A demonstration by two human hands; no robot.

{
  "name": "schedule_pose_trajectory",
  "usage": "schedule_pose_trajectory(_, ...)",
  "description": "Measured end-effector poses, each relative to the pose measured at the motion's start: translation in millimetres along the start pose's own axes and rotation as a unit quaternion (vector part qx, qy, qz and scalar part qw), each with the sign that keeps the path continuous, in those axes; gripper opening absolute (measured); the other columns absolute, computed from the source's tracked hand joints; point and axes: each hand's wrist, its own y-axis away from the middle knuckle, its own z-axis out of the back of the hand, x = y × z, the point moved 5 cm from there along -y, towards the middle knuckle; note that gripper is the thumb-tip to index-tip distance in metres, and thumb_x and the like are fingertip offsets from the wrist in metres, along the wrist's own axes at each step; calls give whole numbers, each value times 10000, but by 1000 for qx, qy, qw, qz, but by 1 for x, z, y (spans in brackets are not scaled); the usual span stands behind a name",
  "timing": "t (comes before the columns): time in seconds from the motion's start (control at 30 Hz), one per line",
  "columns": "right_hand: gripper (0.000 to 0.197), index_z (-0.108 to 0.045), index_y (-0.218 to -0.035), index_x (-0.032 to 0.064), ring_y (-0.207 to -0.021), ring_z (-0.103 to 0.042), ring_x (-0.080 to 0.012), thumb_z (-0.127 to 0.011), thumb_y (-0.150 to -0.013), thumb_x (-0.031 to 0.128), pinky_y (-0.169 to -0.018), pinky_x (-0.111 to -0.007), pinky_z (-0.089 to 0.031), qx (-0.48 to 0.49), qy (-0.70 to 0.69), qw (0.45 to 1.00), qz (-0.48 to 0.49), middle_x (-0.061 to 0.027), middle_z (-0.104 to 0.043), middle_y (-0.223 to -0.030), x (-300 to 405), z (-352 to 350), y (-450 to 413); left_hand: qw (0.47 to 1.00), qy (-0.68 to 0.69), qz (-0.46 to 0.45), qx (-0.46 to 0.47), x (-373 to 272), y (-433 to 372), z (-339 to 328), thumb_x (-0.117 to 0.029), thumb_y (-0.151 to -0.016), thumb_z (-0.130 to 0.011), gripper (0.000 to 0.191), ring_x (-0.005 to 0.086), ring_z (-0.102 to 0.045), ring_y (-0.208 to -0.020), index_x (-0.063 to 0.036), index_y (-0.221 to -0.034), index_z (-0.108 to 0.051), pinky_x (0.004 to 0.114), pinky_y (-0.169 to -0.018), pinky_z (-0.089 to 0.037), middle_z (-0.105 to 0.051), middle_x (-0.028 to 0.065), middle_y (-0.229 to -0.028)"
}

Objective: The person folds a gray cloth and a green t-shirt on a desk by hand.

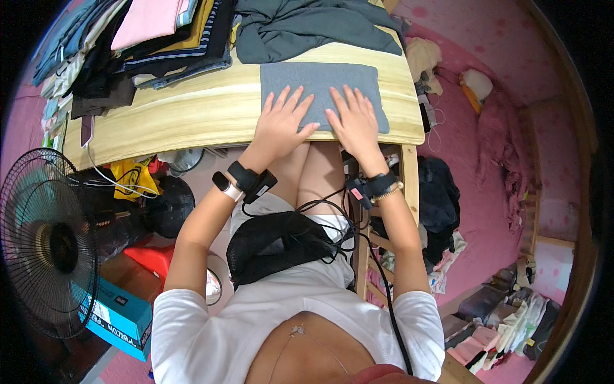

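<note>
A folded grey cloth (pixel 321 77) lies flat on the light wooden table (pixel 192 113), close to its front edge. My left hand (pixel 283 120) rests palm down on the cloth's left part with the fingers spread. On its right part my right hand (pixel 356 120) lies flat in the same way, fingers a little apart. Neither hand grips anything. Behind the cloth is a crumpled dark green garment (pixel 307 29), close to the cloth's back edge.
Stacks of folded clothes, a pink one (pixel 148 24) on top, stand at the table's back left. A phone (pixel 87 130) with a white cable lies at the left edge. A black fan (pixel 62 247) stands lower left. Black cables (pixel 336 211) hang at my lap. A pink bed (pixel 460 158) is at right.
</note>
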Motion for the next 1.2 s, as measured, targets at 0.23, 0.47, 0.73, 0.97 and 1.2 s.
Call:
schedule_pose_trajectory(0.23,550,-329,-1393,139,-1349,-245,-307,-322,-940,451,-1063,-560,-167,91,-22,972,-214,-142,-289,-1450,-58,3,19,995,46,21,90,21,8,14,-427,-880,-478,516,332,-346,-1295,-77,-1259,-495,551,-1042,-224,-413,166,-1364)
schedule_pose_trajectory(0.47,550,-378,-1354,74,-1340,-257,-330,-334,-937,431,-1064,-566,-162,15,0,994,-105,-149,-305,-1441,-14,15,-39,993,31,91,62,22,-44,-8,-536,-878,-410,656,339,-227,-1351,-85,-1354,-392,547,-1079,-103,-311,172,-1433)
schedule_pose_trajectory(0.73,498,-387,-1371,197,-1328,-303,-275,-351,-925,415,-1080,-492,-172,62,26,992,-110,13,-349,-1440,-30,-32,-45,988,-52,88,113,25,-44,-28,-747,-741,-437,877,351,-158,-1374,-217,-1425,-294,553,-1083,-72,-206,142,-1489)
schedule_pose_trajectory(0.97,503,-350,-1390,216,-1330,-306,-244,-338,-926,411,-1081,-486,-172,85,15,988,-126,38,-333,-1449,-36,-32,-46,990,-36,101,94,25,-42,-26,-747,-732,-434,871,313,-153,-1383,-213,-1413,-329,537,-1092,-46,-242,121,-1482)
schedule_pose_trajectory(1.2,526,-340,-1397,184,-1335,-296,-240,-344,-920,406,-1084,-483,-171,78,40,990,-113,3,-313,-1461,-32,-32,-43,989,-58,112,78,22,-39,-24,-707,-765,-433,846,302,-182,-1375,-176,-1414,-318,559,-1082,-73,-258,103,-1478)
